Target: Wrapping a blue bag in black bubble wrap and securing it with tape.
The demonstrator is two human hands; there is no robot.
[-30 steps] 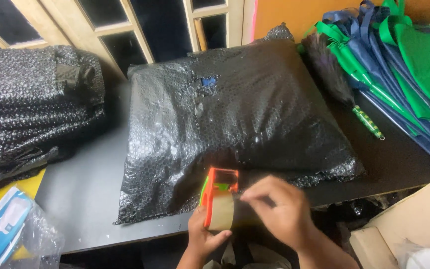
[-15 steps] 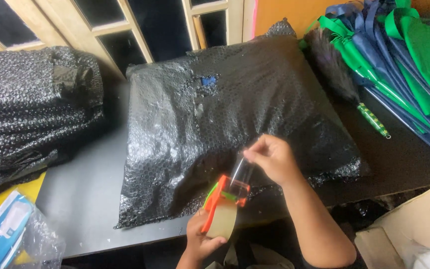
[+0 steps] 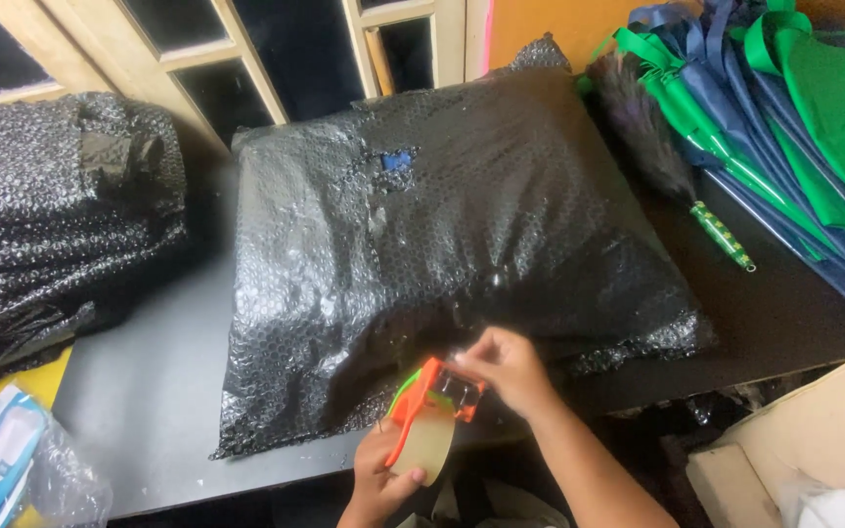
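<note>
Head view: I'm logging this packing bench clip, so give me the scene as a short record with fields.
surface: dark table
main item: large parcel wrapped in black bubble wrap, lying flat on the table
left hand: holds an orange tape dispenser at the parcel's near edge
right hand: fingers pinch at the dispenser's front end
left side: roll of black bubble wrap
right side: stack of green and blue bags
near corner: cardboard box

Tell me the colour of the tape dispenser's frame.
Orange, with a green part, on the tape dispenser in the head view.
</note>
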